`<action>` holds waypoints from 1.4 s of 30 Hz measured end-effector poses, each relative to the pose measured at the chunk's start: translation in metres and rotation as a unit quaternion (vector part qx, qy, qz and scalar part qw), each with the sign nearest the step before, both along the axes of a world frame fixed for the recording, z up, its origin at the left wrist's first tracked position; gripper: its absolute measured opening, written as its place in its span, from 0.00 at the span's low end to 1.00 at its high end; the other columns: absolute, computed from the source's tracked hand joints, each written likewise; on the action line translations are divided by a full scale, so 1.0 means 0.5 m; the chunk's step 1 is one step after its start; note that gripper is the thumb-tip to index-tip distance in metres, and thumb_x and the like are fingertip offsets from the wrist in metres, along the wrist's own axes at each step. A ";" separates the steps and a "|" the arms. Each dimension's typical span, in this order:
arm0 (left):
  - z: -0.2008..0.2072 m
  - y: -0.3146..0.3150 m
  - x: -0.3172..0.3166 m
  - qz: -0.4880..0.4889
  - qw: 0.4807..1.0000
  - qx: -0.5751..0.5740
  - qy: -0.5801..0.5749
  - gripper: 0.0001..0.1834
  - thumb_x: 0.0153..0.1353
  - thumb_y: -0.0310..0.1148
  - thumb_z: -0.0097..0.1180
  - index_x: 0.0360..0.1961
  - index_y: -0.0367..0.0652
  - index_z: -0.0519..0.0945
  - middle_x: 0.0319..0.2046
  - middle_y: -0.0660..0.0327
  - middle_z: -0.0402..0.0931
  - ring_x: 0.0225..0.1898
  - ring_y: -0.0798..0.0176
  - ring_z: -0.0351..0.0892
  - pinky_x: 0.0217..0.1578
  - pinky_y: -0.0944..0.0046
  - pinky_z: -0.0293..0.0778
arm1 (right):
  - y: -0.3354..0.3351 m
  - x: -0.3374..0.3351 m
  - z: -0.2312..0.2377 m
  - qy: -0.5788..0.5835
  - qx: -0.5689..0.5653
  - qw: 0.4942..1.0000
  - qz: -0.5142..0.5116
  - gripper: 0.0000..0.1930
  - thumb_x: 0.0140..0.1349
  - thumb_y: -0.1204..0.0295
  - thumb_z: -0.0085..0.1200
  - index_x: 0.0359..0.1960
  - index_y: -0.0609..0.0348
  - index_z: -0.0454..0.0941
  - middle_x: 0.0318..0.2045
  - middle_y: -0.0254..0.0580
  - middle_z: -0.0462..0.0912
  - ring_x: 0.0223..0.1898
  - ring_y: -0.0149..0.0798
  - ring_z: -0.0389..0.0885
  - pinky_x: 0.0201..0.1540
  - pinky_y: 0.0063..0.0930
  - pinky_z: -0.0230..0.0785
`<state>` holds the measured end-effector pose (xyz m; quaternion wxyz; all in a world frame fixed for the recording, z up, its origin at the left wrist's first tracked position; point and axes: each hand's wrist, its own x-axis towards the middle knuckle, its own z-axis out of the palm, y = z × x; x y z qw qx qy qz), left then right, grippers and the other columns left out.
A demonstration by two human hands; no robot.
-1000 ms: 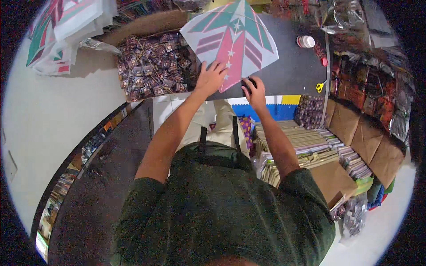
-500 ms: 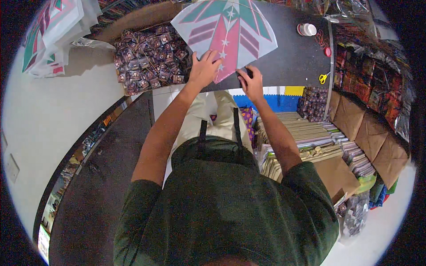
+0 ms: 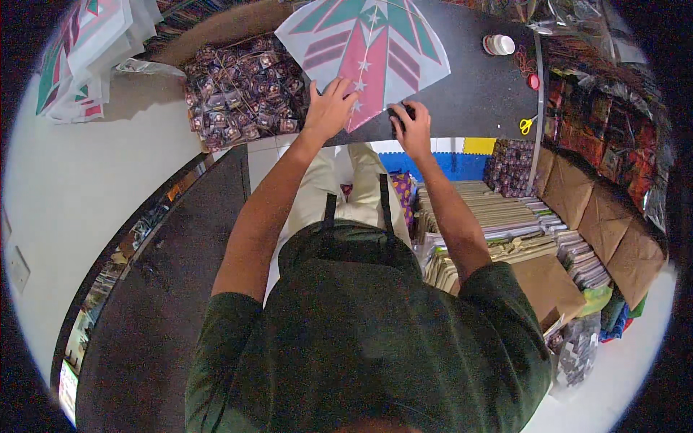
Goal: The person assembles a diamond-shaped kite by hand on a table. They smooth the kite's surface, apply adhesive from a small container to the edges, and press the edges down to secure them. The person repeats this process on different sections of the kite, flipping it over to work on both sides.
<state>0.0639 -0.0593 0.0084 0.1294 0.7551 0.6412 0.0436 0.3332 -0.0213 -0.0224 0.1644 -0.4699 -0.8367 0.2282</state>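
Observation:
A white kite (image 3: 413,81) with green and red panels, dark stripes and grey stars lies on the dark tabletop (image 3: 462,108), its pointed lower end toward me. My left hand (image 3: 330,110) rests on the kite's lower left edge, fingers spread across the red part. Just right of the kite's lower point is my right hand (image 3: 414,128), its fingers curled in toward the thumb. Dark shadow fills the gap between them, and whatever they may hold cannot be made out.
Many small packaged items (image 3: 242,94) are heaped left of the kite. A white-lidded jar (image 3: 498,45), red string (image 3: 529,68), a red cap (image 3: 533,81) and yellow scissors (image 3: 526,126) lie at the table's right. Packed stacks (image 3: 469,209) stand below; more kites (image 3: 79,65) hang at far left.
My right hand has drawn slightly away from the kite's lower edge, and its fingers have curled more. My left hand and the kite have shifted a little in view.

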 end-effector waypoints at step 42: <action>0.002 0.005 0.006 -0.004 0.999 -0.041 0.026 0.30 0.63 0.44 0.66 0.67 0.62 0.75 0.70 0.61 0.65 0.74 0.58 0.63 0.65 0.21 0.56 | 0.043 0.033 -0.005 0.002 0.038 0.999 -0.024 0.16 0.69 0.64 0.62 0.58 0.37 0.83 0.55 0.47 0.78 0.59 0.55 0.74 0.61 0.53 0.66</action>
